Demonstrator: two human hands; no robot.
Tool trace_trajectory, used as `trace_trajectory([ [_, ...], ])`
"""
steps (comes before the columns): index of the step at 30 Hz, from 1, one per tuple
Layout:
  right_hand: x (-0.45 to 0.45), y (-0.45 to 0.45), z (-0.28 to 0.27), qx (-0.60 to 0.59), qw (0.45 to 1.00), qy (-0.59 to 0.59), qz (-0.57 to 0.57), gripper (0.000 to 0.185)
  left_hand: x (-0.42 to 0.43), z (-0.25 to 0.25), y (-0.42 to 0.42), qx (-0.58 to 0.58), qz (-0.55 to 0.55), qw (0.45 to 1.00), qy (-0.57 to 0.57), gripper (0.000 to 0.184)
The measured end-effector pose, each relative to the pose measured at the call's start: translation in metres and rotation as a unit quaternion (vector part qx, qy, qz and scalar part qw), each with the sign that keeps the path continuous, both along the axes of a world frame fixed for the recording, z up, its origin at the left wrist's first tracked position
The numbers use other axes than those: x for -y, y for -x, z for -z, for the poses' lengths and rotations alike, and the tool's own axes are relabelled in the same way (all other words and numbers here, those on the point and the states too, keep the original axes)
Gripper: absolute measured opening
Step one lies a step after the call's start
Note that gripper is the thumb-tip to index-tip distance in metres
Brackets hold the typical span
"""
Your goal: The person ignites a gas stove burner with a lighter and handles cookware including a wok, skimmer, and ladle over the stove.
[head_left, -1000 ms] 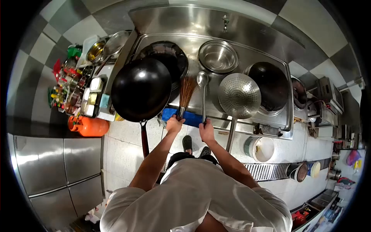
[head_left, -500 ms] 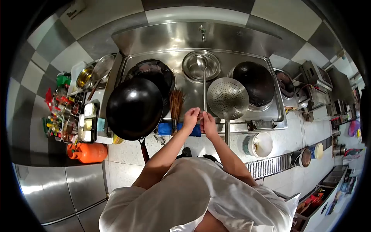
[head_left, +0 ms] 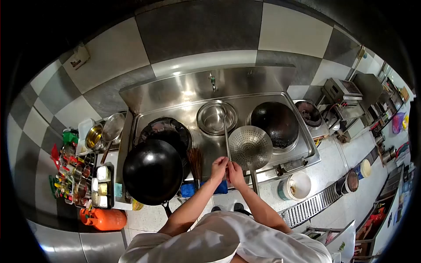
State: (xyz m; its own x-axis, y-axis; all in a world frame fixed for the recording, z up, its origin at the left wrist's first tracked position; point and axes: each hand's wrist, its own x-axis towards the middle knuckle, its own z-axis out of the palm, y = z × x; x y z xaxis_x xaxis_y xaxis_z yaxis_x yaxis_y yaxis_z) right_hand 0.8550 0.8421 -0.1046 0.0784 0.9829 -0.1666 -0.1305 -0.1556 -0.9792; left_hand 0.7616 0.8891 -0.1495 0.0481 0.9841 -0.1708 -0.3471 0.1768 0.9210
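Observation:
My left hand (head_left: 219, 169) and my right hand (head_left: 236, 173) meet at the front of the steel stove, fingertips pinched close together. Whatever lies between the fingers is too small to make out. Just beyond them ends the long handle of a ladle (head_left: 226, 136), whose bowl rests in a round metal pot (head_left: 201, 120); whether my fingers touch that handle I cannot tell. A perforated skimmer (head_left: 251, 147) lies right of the ladle, its handle passing beside my right hand. Left of my hands are a bamboo wok brush (head_left: 195, 162) and a blue cloth (head_left: 188, 189).
A black wok (head_left: 152, 171) sits front left, overlapping the left burner (head_left: 164, 127). Another dark wok (head_left: 275, 124) is on the right burner. Seasoning tubs (head_left: 103, 188) and an orange gas cylinder (head_left: 105, 219) are at left; a white bucket (head_left: 285, 188) stands on the floor at right.
My view has tilted up and turned slightly, so the stove appears lower and more wall shows. My hands stay together near the ladle handle's end; the utensils have not visibly moved.

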Motion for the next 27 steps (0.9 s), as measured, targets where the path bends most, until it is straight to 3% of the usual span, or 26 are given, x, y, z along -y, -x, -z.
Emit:
trace_trajectory([
  [3,-0.031,-0.001,-0.008,0.022,1.000,-0.002,0.008,0.035,-0.023,-0.037,0.004,-0.023,0.020,0.999,0.025,0.010],
  [7,-0.074,-0.010,-0.034,0.015,0.998,-0.045,-0.047,0.030,-0.057,-0.069,0.013,0.064,-0.006,0.998,0.002,0.012],
  [10,-0.104,-0.014,-0.067,-0.006,0.996,-0.011,-0.088,0.026,-0.069,-0.085,0.035,0.040,-0.072,0.996,0.023,0.009],
  [13,-0.133,-0.012,-0.074,0.000,0.994,-0.016,-0.111,0.025,-0.066,-0.090,0.055,0.042,-0.090,0.995,0.019,0.009],
  [17,-0.174,-0.028,-0.061,-0.082,0.995,0.051,-0.024,0.025,-0.056,-0.096,0.058,0.038,-0.110,0.992,0.039,0.013],
  [19,-0.188,-0.041,-0.053,-0.061,0.997,0.053,0.010,0.026,-0.052,-0.090,0.061,0.042,-0.115,0.992,0.040,0.014],
  [27,-0.156,-0.054,-0.034,-0.055,0.997,0.042,-0.030,0.026,-0.041,-0.065,0.064,0.061,-0.131,0.988,0.057,0.016],
])
